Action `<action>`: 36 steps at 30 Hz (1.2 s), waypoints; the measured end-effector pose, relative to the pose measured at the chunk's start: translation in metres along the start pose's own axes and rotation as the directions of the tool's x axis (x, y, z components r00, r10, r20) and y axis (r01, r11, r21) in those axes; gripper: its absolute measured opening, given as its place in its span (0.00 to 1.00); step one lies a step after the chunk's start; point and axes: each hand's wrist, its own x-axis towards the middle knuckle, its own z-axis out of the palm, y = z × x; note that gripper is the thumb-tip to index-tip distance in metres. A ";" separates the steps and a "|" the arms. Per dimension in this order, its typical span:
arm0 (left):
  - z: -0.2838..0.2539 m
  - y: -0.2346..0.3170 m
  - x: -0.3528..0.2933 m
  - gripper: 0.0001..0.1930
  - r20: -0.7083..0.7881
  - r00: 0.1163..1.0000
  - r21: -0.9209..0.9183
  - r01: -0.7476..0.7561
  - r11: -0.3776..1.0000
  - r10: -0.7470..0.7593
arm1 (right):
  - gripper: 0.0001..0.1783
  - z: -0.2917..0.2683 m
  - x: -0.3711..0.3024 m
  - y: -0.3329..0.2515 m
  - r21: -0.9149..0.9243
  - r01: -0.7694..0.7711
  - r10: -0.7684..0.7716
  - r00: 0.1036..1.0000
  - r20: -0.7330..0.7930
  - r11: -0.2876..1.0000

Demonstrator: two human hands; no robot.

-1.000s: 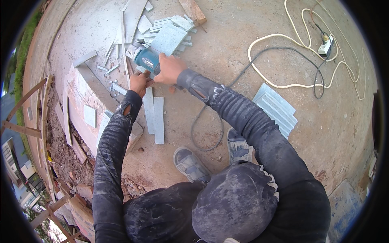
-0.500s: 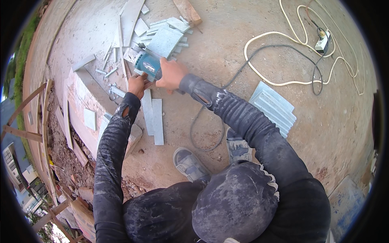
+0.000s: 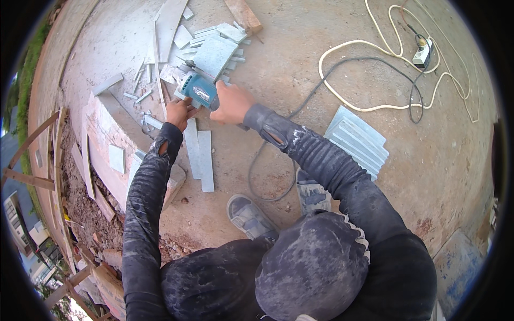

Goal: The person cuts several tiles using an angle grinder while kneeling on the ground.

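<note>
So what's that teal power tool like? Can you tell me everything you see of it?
The teal power tool has a rounded, plastic-looking casing with a pale label, dark slots near its left end and grey, metal-looking parts toward the upper left. It sits at a slant, just below a pale blue-grey slab. The right hand holds its right end. The left hand is close below; I can't tell if it touches, or if anything is spinning.

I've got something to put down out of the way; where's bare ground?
The widest bare ground lies right of the stacked pale strips, below the cream cable. Another patch opens between that cable and the plank. It's crowded around the left hand and right hand, where the power tool and pale slabs bunch together.
</note>
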 end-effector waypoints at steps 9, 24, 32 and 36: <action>0.001 0.001 0.001 0.09 -0.004 1.000 0.010 0.002 1.000 -0.002 | 0.33 0.000 -0.010 0.005 0.006 0.006 -0.006 0.999 -0.037 1.000; 0.001 0.000 0.002 0.12 0.000 1.000 0.008 0.022 1.000 -0.022 | 0.33 0.009 -0.032 0.021 0.030 0.030 -0.026 0.994 -0.107 0.999; 0.006 0.005 -0.007 0.17 0.013 1.000 -0.033 0.020 0.999 -0.020 | 0.32 0.001 -0.046 0.023 0.065 0.021 -0.016 0.997 -0.076 0.998; 0.006 0.007 -0.007 0.19 -0.007 1.000 0.018 0.028 0.999 -0.028 | 0.33 0.006 -0.048 0.029 0.081 0.021 -0.015 0.997 -0.074 0.997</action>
